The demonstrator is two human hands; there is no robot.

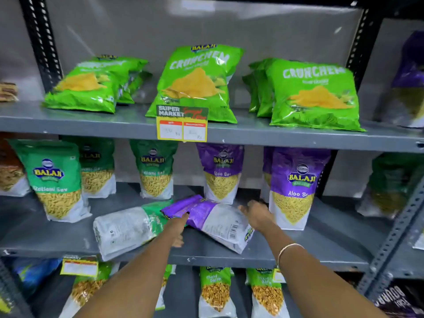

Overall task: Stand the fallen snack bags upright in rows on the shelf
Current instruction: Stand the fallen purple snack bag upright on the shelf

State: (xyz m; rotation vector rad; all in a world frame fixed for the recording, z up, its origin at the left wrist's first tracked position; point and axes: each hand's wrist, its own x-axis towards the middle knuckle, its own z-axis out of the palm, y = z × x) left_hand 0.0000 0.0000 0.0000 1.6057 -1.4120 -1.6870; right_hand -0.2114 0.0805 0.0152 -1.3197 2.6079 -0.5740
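A purple Aloo Sev bag lies fallen, back side up, on the middle shelf. My left hand grips its purple top end from below. My right hand rests on its upper right edge with fingers spread. To the left, a green Ratlami Sev bag lies on its side, partly under the purple one. Upright purple bags stand behind and to the right. Upright green bags stand at the left and middle.
The top shelf carries green Crunchem bags, some leaning, with a yellow price tag clipped to its edge. More snack bags stand on the shelf below. A perforated metal upright rises at the right.
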